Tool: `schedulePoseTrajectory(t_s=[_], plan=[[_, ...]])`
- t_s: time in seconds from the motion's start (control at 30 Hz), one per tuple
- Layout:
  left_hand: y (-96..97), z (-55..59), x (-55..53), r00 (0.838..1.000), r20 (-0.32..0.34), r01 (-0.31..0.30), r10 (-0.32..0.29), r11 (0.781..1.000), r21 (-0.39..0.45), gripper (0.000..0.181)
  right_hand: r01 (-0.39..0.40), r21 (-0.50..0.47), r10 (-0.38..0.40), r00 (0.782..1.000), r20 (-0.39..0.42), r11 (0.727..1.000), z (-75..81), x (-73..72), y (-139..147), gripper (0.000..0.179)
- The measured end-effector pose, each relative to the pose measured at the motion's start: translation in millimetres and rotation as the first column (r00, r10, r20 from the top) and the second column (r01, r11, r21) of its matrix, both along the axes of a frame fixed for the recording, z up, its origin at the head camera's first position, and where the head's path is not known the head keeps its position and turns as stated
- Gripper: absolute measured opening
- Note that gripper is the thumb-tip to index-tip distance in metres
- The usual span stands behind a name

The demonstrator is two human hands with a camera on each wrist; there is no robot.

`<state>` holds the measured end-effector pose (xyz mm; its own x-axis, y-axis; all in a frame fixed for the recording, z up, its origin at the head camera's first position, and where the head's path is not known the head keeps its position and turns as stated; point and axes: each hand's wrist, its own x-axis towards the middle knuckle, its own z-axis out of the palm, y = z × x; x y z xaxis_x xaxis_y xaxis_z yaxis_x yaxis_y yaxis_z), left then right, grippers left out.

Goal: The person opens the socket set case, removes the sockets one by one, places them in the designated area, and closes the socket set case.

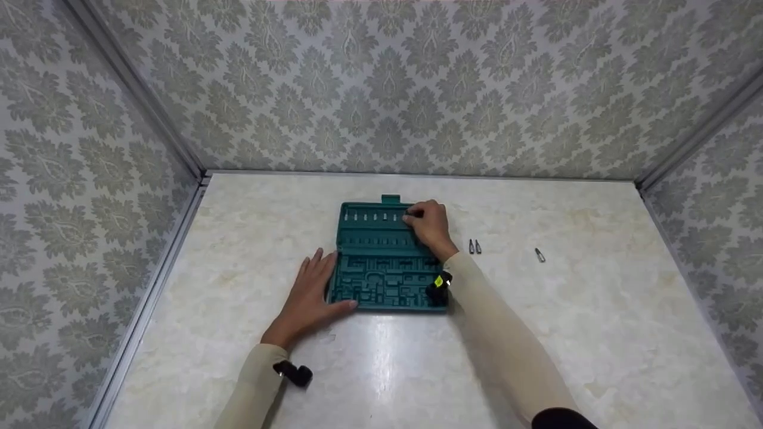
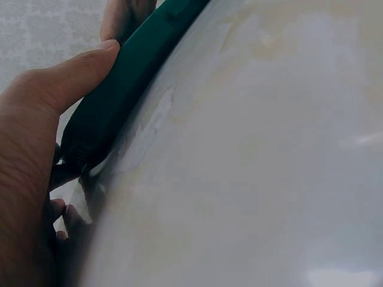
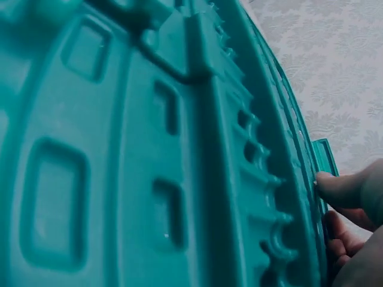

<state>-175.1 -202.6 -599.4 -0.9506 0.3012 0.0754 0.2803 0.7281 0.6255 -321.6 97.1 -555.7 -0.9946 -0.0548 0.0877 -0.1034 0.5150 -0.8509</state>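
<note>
Two loose bits (image 1: pixel 478 246) and a third bit (image 1: pixel 540 255), right half of tabletop (image 1: pixel 596 328); one open green case (image 1: pixel 381 251), mid-tabletop, left hand (image 1: pixel 310 286) fingers spread at its left edge, thumb on its near edge, right hand (image 1: pixel 431 224) fingers curled at its far right corner, contents untellable. Risk: right sleeve (image 1: pixel 506 339), swung outward, could scatter the nearer pair. Concealed: compartments beneath right wrist; tabletop's front edge cut off.

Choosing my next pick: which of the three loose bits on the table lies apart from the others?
The rightmost bit, lying alone; the other two bits lie side by side, nearer the green case.
</note>
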Motion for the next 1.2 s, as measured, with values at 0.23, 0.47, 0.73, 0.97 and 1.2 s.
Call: schedulePoseTrajectory(t_s=[0.23, 0.47, 0.73, 0.97, 1.2], plan=[[0.6, -1.1, -1.2, 1.0, 0.018, -0.012, 0.012, 1.0, -0.003, 0.126, 0.009, -0.172, -0.011, 1.0, -0.006, 0.985, 7.0, 5.9, 13.8, 0.016], [-0.7, -1.0, -0.9, 1.0, 0.028, -0.01, 0.01, 1.0, 0.009, 0.126, -0.006, -0.167, -0.002, 0.999, -0.05, 0.986, 12.5, 18.5, 38.0, 0.021], [-0.2, -0.5, 0.2, 0.999, 0.033, -0.015, 0.014, 1.0, 0.012, 0.126, 0.004, -0.179, -0.017, 0.997, -0.071, 0.984, 15.7, 36.0, 63.6, 0.022], [0.2, -1.2, 0.7, 1.0, 0.007, -0.006, 0.006, 1.0, 0.006, 0.125, 0.008, -0.221, -0.025, 0.997, -0.075, 0.975, 15.4, 51.2, 86.3, 0.024], [-0.8, -0.9, 0.1, 1.0, -0.01, 0.012, -0.012, 1.0, 0.009, 0.123, 0.044, -0.26, -0.062, 0.996, -0.064, 0.965, 13.1, 63.7, 107.3, 0.025]])
